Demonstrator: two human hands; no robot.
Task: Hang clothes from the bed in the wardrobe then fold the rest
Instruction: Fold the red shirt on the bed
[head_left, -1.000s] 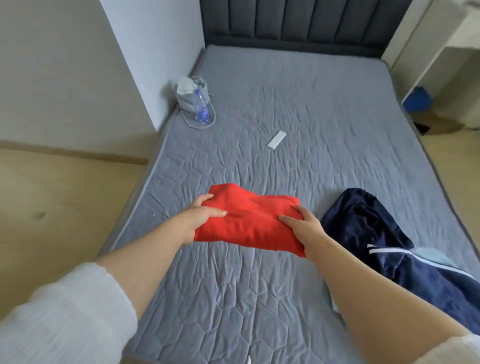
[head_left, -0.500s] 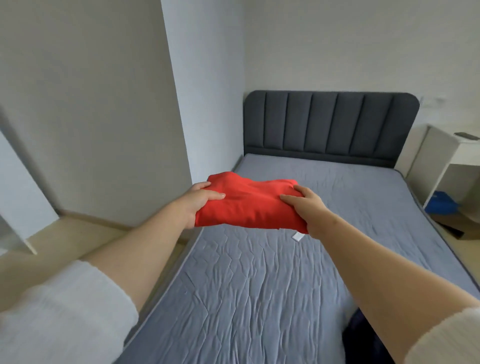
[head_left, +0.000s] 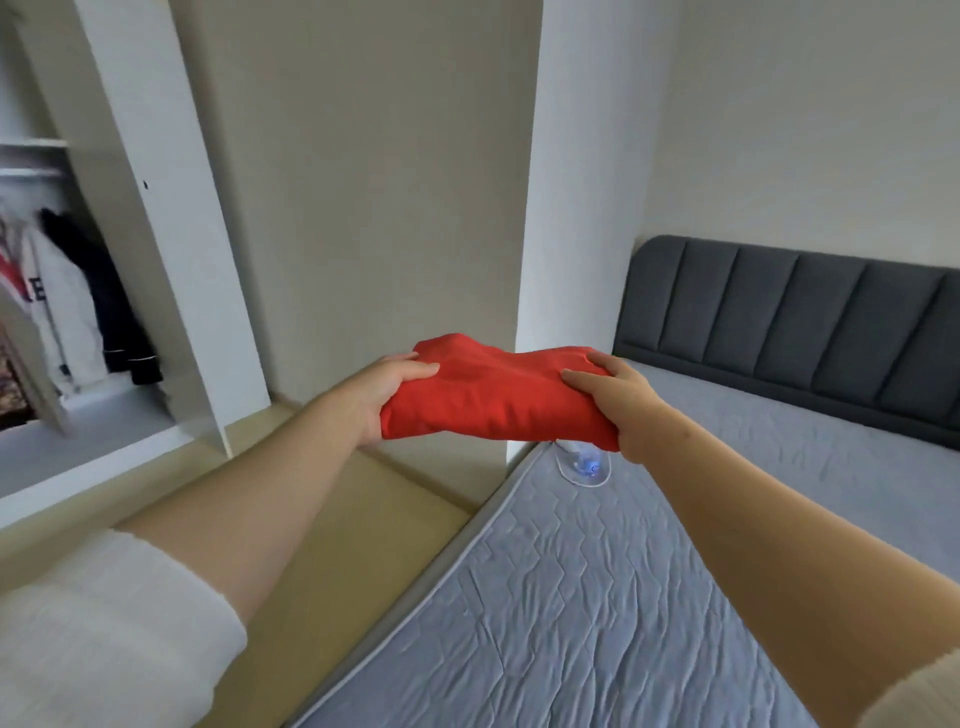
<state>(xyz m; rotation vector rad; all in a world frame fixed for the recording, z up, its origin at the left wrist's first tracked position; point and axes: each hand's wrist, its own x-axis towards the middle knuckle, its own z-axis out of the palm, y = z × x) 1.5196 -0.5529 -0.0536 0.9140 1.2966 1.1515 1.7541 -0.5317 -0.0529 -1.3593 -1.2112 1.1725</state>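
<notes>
A folded bright-red cloth garment (head_left: 493, 400) is held in the air above the near-left edge of the grey quilted bed (head_left: 597, 597), left hand (head_left: 382, 395) and right hand (head_left: 626, 410) gripping its ends, fingers curled around the fabric.

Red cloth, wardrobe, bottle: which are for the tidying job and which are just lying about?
For the job: red cloth, gripped by left hand and right hand; wardrobe; bed.
Just lying about: bottle on the bed.
</notes>
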